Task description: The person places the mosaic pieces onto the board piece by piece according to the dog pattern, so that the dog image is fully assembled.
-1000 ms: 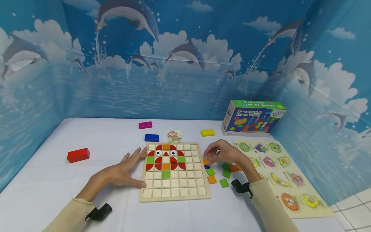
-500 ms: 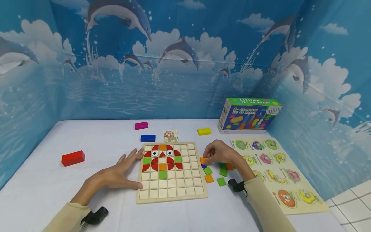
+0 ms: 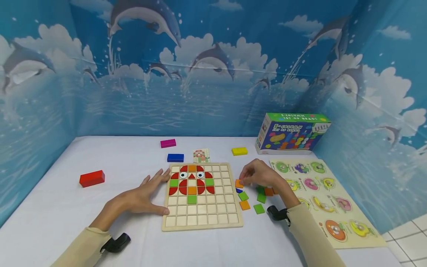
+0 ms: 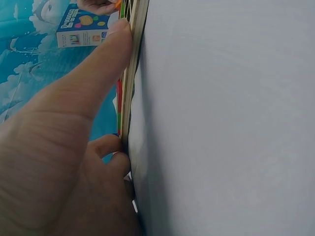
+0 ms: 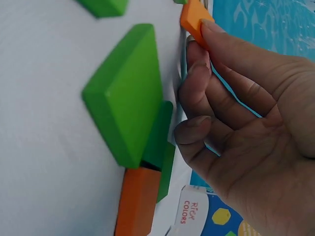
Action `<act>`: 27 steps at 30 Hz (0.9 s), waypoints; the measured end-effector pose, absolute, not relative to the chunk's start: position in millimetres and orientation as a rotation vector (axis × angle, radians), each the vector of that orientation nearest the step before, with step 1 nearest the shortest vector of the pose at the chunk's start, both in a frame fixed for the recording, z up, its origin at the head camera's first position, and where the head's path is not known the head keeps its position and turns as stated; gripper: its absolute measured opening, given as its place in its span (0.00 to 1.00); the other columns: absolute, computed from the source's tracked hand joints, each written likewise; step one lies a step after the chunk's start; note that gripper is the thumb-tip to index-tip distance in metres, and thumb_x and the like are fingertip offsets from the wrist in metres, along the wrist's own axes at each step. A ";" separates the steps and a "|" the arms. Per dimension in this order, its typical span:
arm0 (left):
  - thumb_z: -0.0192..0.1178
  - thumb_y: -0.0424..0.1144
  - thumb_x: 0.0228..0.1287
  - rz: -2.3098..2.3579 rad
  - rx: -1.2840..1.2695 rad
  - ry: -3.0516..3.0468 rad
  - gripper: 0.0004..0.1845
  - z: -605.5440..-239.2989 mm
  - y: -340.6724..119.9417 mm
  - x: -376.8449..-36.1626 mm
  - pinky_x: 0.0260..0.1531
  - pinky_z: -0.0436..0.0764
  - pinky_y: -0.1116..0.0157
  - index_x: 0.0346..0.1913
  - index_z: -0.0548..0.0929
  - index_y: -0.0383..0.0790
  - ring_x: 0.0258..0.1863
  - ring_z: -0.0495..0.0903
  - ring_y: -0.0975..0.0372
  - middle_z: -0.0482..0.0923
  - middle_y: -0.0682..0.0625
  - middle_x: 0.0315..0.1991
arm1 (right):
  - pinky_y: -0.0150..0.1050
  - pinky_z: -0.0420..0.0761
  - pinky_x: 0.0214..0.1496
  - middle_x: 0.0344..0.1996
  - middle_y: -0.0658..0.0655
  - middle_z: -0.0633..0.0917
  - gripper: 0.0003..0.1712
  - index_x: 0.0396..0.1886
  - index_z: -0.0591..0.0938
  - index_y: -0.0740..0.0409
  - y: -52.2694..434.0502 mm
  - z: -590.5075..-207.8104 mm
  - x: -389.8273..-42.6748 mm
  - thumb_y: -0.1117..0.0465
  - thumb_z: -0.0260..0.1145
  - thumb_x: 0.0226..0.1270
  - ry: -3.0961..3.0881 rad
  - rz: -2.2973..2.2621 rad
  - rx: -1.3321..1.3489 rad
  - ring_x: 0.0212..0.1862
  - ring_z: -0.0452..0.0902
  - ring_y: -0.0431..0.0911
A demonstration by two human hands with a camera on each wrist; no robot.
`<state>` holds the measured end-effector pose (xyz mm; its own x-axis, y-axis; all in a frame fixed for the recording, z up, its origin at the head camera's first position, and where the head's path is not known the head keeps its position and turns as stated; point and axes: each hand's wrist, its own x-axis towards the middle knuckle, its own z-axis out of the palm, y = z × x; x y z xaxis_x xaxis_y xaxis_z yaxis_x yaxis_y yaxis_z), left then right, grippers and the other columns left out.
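Head view: left hand (image 3: 143, 196) lies flat with fingers straight, bracing the gridded wooden puzzle board (image 3: 202, 219) steady on the surface, while right hand (image 3: 258, 174) fingers pinch a small orange square tile (image 3: 238, 183) beside it.

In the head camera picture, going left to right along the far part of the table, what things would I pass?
Red rectangular wooden block → magenta rectangular block → blue rectangular block → small printed pattern card → yellow rectangular block → green and blue cardboard bead-toy box.
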<state>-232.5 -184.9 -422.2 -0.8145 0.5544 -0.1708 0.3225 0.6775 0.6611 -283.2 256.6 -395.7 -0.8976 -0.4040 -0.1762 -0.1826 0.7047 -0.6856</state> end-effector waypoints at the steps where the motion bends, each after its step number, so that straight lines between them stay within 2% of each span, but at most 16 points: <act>1: 0.82 0.58 0.55 0.896 0.684 2.533 0.69 -422.1 -184.3 -232.6 0.81 0.30 0.33 0.89 0.47 0.44 0.87 0.31 0.41 0.37 0.39 0.89 | 0.38 0.80 0.37 0.29 0.52 0.89 0.03 0.35 0.92 0.58 258.0 -395.1 -282.8 0.64 0.78 0.69 2.601 -1.001 -0.459 0.32 0.77 0.47; 4: 0.82 0.59 0.55 0.888 0.670 2.532 0.69 -421.2 -182.8 -232.2 0.81 0.31 0.33 0.89 0.46 0.45 0.87 0.31 0.40 0.36 0.37 0.89 | 0.37 0.80 0.35 0.31 0.53 0.91 0.03 0.36 0.93 0.60 261.0 -392.3 -281.7 0.65 0.76 0.71 2.613 -1.020 -0.468 0.32 0.78 0.47; 8: 0.82 0.59 0.55 0.883 0.665 2.533 0.70 -420.2 -182.6 -231.4 0.82 0.31 0.33 0.90 0.45 0.45 0.87 0.31 0.40 0.36 0.37 0.89 | 0.39 0.85 0.39 0.34 0.56 0.92 0.04 0.40 0.93 0.63 258.6 -386.6 -280.1 0.67 0.74 0.73 2.610 -1.080 -0.512 0.34 0.83 0.47; 12: 0.82 0.59 0.55 0.885 0.670 2.534 0.69 -420.6 -183.6 -231.2 0.82 0.30 0.34 0.89 0.46 0.44 0.87 0.31 0.40 0.36 0.37 0.89 | 0.44 0.88 0.43 0.36 0.56 0.93 0.05 0.42 0.93 0.64 245.2 -380.8 -275.6 0.66 0.73 0.74 2.548 -1.160 -0.558 0.35 0.85 0.51; 16: 0.82 0.59 0.55 0.887 0.677 2.532 0.70 -421.7 -184.8 -231.4 0.82 0.30 0.34 0.89 0.45 0.44 0.87 0.31 0.40 0.36 0.37 0.89 | 0.44 0.87 0.41 0.35 0.57 0.92 0.05 0.43 0.93 0.65 224.4 -377.6 -267.8 0.68 0.72 0.75 2.505 -1.220 -0.596 0.35 0.84 0.56; 22: 0.82 0.59 0.56 0.887 0.691 2.537 0.69 -422.1 -184.8 -232.6 0.82 0.30 0.35 0.89 0.46 0.42 0.87 0.31 0.41 0.39 0.38 0.89 | 0.41 0.90 0.42 0.38 0.56 0.93 0.05 0.42 0.93 0.65 190.1 -378.4 -252.2 0.68 0.73 0.74 2.498 -1.259 -0.644 0.36 0.86 0.51; 27: 0.82 0.59 0.55 0.868 0.652 2.537 0.70 -420.1 -183.6 -232.1 0.82 0.30 0.34 0.90 0.45 0.45 0.87 0.31 0.39 0.35 0.35 0.89 | 0.36 0.86 0.36 0.34 0.52 0.92 0.04 0.38 0.94 0.60 165.0 -380.8 -239.5 0.67 0.75 0.73 2.524 -1.232 -0.697 0.33 0.83 0.47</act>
<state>-232.1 -183.6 -420.1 -0.8202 0.5361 -0.1997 0.3014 0.7016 0.6457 -239.5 165.0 -380.8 -0.8553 -0.5180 -0.0118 -0.3095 0.5290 -0.7902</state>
